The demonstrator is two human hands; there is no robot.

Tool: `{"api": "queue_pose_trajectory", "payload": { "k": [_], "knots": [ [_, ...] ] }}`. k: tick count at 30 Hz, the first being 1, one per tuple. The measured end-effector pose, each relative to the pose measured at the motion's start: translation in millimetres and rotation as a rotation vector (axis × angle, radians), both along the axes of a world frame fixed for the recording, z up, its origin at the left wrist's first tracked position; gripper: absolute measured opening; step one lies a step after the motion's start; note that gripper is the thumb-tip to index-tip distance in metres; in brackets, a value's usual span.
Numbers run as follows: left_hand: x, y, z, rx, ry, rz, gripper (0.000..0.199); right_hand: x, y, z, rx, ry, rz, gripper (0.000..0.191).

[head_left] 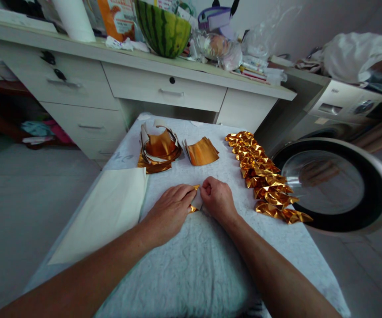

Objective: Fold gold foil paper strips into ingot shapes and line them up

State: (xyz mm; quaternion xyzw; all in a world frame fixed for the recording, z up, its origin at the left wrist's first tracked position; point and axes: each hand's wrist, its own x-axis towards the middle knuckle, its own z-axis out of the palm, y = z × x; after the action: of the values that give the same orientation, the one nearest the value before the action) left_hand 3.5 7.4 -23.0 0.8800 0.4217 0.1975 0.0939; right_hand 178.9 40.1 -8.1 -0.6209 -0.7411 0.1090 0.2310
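A small piece of gold foil paper [196, 203] lies on the cloth-covered table between my hands, its pale underside partly showing and gold at its upper and lower edges. My left hand [174, 205] rests over its left side, fingers together and pressing on it. My right hand [217, 196] is closed, thumb and finger pinched at the right edge; its fingertips are partly hidden. Beyond my hands sit a curled stack of gold foil paper [160, 145] and a smaller curved stack of foil sheets [202, 151]. Folded gold foil pieces [260, 170] stand in rows on the right.
A cream sheet [107, 212] covers the table's left side. Behind stands a white desk [167, 92] with drawers, bearing half a watermelon [164, 28], a paper roll [73, 20] and plastic bags. The open round door [333, 183] of a washing machine [336, 106] reaches close to the table's right edge.
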Motion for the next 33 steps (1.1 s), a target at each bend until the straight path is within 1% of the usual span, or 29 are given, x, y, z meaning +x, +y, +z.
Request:
{"api": "queue_pose_trajectory", "payload": {
  "k": [3,7,10,15,22,25,30,33],
  "knots": [
    [-0.7,0.2,-0.3,-0.006,-0.017,-0.004,0.045,1.5,-1.8,-0.7,0.024,0.025,0.017,0.008],
    [-1.5,0.4,-0.6,-0.019,-0.019,-0.006,0.046,3.5,-4.4,-0.3,0.057,-0.013,-0.007,0.007],
    [-1.8,0.4,0.1,-0.017,-0.029,-0.009,0.046,3.7,-4.9,-0.3,0.06,-0.016,0.007,0.008],
    [-1.6,0.1,2.1,-0.007,-0.02,-0.025,0.047,1.7,-5.1,-1.0,0.041,0.071,0.018,0.009],
    [-1.1,1.0,1.6,-0.003,-0.015,-0.032,0.043,0.9,-10.3,1.8,0.036,0.132,0.094,0.01],
    [-1.1,1.0,0.5,-0.005,-0.03,-0.031,0.043,1.1,-11.9,3.9,0.027,0.128,0.106,0.013],
    [-1.3,-0.1,1.1,-0.016,-0.049,-0.023,0.046,3.1,-13.0,6.6,0.008,0.115,0.124,0.025],
    [-1.7,-1.0,2.1,-0.016,-0.031,-0.025,0.047,4.7,-12.9,6.8,0.008,0.116,0.134,0.026]
  ]
}}
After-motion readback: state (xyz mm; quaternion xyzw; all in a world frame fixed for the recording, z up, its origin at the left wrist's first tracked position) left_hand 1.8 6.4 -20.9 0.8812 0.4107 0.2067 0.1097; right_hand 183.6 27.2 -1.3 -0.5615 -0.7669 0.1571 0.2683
